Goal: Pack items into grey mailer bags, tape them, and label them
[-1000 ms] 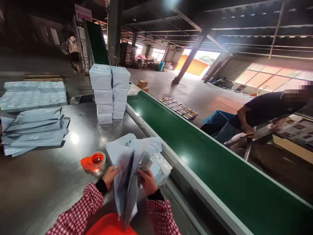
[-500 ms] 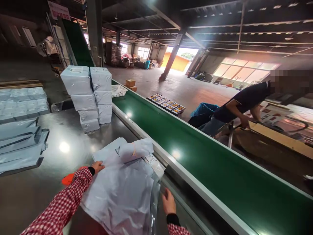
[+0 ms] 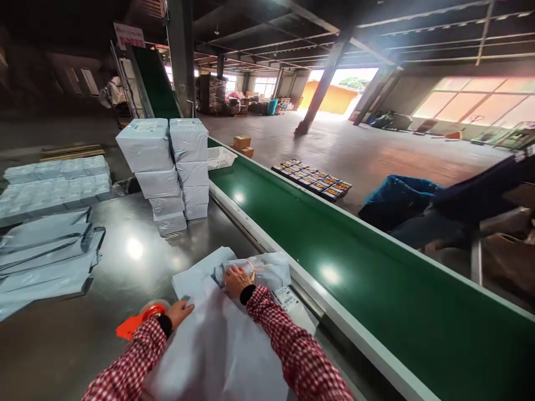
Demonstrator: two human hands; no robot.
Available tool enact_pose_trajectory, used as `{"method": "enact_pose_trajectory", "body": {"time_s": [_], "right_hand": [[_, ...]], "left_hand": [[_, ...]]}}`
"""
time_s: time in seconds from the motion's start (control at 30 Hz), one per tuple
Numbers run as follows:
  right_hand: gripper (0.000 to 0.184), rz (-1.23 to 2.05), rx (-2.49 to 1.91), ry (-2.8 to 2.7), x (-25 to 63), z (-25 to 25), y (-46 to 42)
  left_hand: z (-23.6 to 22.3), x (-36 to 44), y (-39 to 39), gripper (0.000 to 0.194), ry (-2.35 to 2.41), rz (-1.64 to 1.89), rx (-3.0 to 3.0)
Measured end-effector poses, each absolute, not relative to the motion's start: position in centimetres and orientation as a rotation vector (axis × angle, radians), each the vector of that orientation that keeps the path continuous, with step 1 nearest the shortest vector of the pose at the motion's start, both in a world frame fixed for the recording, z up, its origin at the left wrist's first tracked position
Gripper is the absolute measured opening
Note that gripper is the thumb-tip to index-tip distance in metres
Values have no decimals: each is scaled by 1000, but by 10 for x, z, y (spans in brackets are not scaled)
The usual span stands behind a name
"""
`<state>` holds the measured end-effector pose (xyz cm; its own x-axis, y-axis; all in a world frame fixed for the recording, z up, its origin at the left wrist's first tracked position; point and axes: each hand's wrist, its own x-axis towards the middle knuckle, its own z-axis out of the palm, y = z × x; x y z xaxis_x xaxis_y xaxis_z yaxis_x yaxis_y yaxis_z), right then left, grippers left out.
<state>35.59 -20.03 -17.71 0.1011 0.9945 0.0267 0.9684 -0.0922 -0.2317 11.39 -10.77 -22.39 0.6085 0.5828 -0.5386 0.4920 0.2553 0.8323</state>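
A pale grey poly mailer bag (image 3: 225, 351) lies flat on the steel table (image 3: 62, 340) in front of me. My left hand (image 3: 179, 312) rests on its left edge, fingers curled on the plastic, right beside an orange tape dispenser (image 3: 140, 321). My right hand (image 3: 236, 280) reaches across to the bag's far end and presses down, fingers bent, against a tied grey parcel (image 3: 263, 269). A barcode label (image 3: 286, 298) shows on a packet by my right forearm.
Two stacks of wrapped white boxes (image 3: 167, 172) stand at the table's back. Flat grey mailers (image 3: 45, 256) lie at left. A green conveyor belt (image 3: 334, 250) runs along the right. Beyond it a person in dark clothing (image 3: 476, 200) bends over.
The bag I held upright a second ago now lies flat on the table. My right hand moved from its near right edge to its far end. The view swung slightly right.
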Motion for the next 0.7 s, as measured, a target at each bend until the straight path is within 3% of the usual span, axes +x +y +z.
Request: {"method": "enact_pose_trajectory", "body": {"time_s": [0.1, 0.17, 0.3, 0.4, 0.53, 0.63, 0.7], "right_hand": [[8, 199, -2163, -2025, 377, -157, -198], [14, 169, -2155, -2007, 393, -140, -195], [36, 92, -2130, -1893, 433, -104, -196], [41, 88, -2089, -1786, 457, -88, -213], [40, 92, -1967, -1843, 456, -96, -244], [52, 111, -1919, -1932, 434, -122, -260], [58, 103, -1957, -1926, 416, -144, -266]], "left_hand": [[-220, 126, -97, 45, 1066, 14, 1535], [-217, 140, -87, 45, 1085, -39, 1607], [-212, 181, -68, 29, 1112, -97, 1714], [-207, 220, -55, 20, 1107, -91, 1761], [-196, 269, -37, 28, 1059, 2, 1786], [-181, 294, -21, 25, 1027, 114, 1778], [-167, 299, -8, 38, 1015, 206, 1766]]}}
